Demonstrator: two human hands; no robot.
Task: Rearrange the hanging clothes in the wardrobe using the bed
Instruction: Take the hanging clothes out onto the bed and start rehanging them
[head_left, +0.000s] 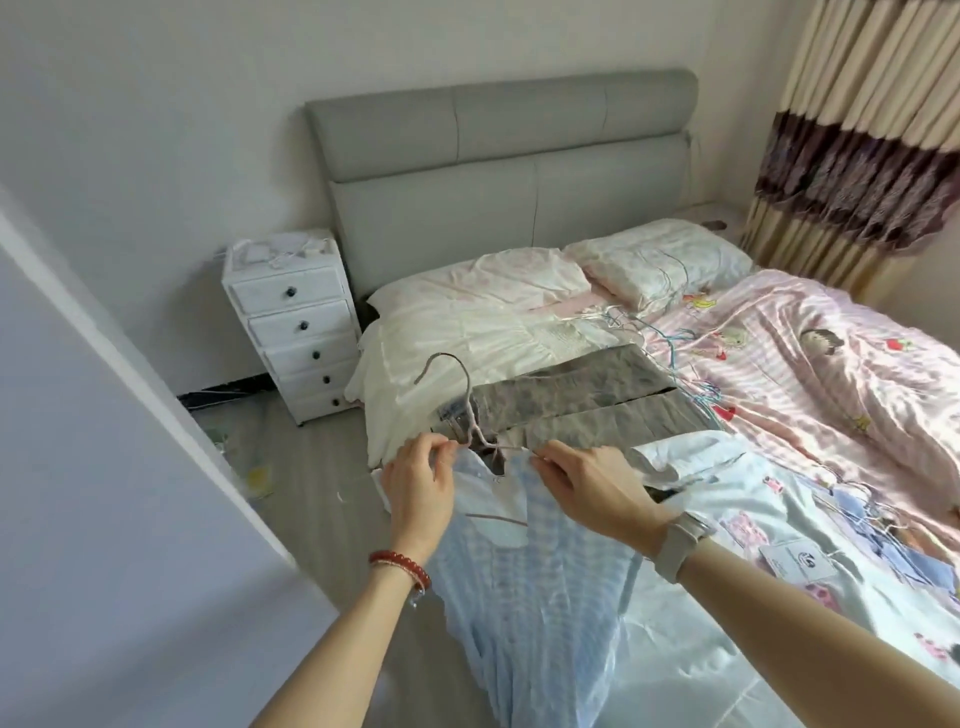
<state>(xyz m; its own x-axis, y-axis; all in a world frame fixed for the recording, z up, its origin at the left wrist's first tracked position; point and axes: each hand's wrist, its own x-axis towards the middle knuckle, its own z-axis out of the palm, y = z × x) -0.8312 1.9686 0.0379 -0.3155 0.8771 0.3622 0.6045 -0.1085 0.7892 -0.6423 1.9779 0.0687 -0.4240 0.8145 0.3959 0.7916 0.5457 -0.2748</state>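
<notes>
A light blue checked garment (540, 587) hangs in front of me from a thin pinkish wire hanger (470, 415), its hook pointing up and left. My left hand (418, 486) pinches the left shoulder of the garment at the hanger. My right hand (592, 486) pinches the right side of the collar and the hanger wire. Behind them a grey patterned garment (576, 405) lies flat on the bed (810, 364). A white garment (701, 467) lies at the bed's near edge, with several loose hangers on the pink bedcover.
A white chest of drawers (296, 325) stands left of the grey headboard (498, 171). Two pillows (483, 291) lie at the bed's head. A white panel (104, 467) fills the left side. Curtains (857, 135) hang at the right. Small litter lies on the floor (311, 483).
</notes>
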